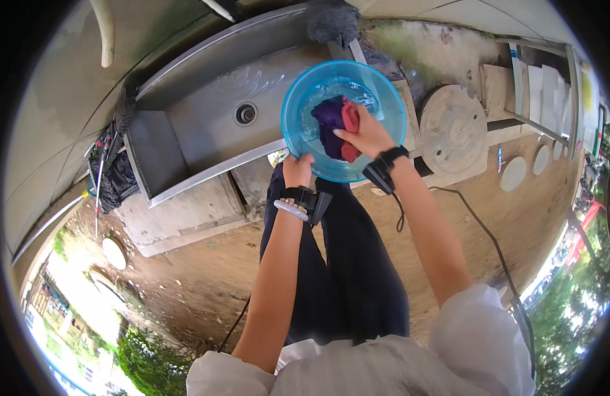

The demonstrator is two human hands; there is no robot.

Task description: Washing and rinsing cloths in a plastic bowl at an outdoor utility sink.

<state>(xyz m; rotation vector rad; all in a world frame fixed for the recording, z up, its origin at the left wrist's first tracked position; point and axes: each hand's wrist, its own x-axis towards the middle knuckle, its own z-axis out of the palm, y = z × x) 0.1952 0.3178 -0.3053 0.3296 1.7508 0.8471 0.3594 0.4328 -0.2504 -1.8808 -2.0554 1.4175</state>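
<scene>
A translucent blue plastic basin [296, 123] with clear water in it is at the right end of the metal sink, overlapping its front edge. My left hand [298, 168] grips the basin's near rim, thumb on top. Inside the basin, my right hand [367, 133] holds a bunched wet cloth, dark purple [329, 119] on one side and red [351, 116] on the other. The fingers of that hand are partly hidden by the cloth. Both wrists wear black straps with small devices, and a pale bangle circles the left one.
The long stainless-steel sink [201, 109] has a drain [245, 114] in its floor. Dark netting [334, 22] hangs over its back right corner. To the right lies a round concrete cover [453, 129]. A black cable [488, 232] trails past my right arm. Dirt ground [210, 277] spreads behind me.
</scene>
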